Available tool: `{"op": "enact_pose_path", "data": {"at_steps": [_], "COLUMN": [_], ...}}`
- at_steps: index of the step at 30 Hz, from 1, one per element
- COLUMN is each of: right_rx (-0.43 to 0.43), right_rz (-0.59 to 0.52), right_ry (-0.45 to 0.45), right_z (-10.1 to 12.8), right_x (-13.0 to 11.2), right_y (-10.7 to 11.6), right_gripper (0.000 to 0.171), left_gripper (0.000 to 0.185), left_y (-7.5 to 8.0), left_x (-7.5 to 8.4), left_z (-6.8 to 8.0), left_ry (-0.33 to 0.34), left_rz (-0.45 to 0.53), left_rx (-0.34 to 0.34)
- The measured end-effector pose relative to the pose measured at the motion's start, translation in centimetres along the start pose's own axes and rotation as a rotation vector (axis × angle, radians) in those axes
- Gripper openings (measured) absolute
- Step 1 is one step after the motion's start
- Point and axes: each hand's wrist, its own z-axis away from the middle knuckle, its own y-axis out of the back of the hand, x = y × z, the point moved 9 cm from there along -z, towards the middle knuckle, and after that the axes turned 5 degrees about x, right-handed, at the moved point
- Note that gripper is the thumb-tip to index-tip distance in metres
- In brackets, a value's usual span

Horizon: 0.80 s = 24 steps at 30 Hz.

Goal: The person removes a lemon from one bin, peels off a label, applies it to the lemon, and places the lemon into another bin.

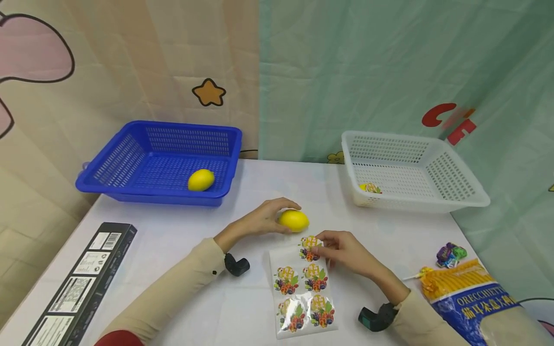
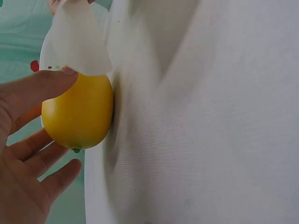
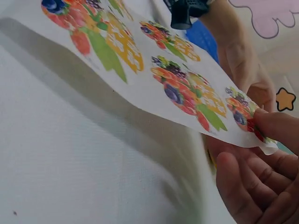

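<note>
On the white table a yellow lemon [image 1: 294, 220] lies with my left hand [image 1: 267, 217] holding it from the left side. The left wrist view has the thumb across the lemon [image 2: 79, 114] and the index finger behind it, the other fingers spread loosely. My right hand [image 1: 344, 250] pinches the top right corner of a sheet of fruit stickers [image 1: 303, 288] between thumb and fingers. In the right wrist view the sheet [image 3: 154, 102] is lifted and bowed off the table. Its upper left sticker place is bare.
A blue basket [image 1: 157, 194] with another lemon [image 1: 201, 180] stands back left. At back right, a white basket [image 1: 415, 204] holds a stickered yellow item [image 1: 370, 188]. A long black box [image 1: 82, 283] lies left; a pasta bag [image 1: 480, 302] and wrapped candies [image 1: 451, 254] lie right.
</note>
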Motion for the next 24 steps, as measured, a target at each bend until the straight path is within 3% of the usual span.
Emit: {"op": "enact_pose_path", "data": {"at_steps": [7,11,17,20,24], "right_rx": [0.090,0.108,0.113,0.114,0.127], "right_rz": [-0.041,-0.033,-0.024,-0.039,-0.048], "right_ry": [-0.019,-0.020,0.023,0.061,0.098], "right_z": [-0.3,-0.5,-0.1,0.2,-0.1], "right_x": [-0.6,-1.0,-4.2,-6.0,-5.5], "right_y": [0.8,0.9,1.0,1.0,0.8], "right_gripper": [0.024,0.021,0.016,0.015,0.014], "left_gripper": [0.059,0.062,0.040,0.028,0.018], "left_y": [0.0,0.8,2.7,2.6,2.0], "left_x": [0.6,1.1,4.0,5.8,7.3], "left_z": [0.4,0.7,0.6,0.5,0.5], "left_ry": [-0.021,0.004,-0.037,-0.046,-0.029], "left_rz": [-0.018,-0.044,0.014,0.080,0.148], "left_rx": [-0.014,-0.024,-0.009,-0.055,-0.101]}}
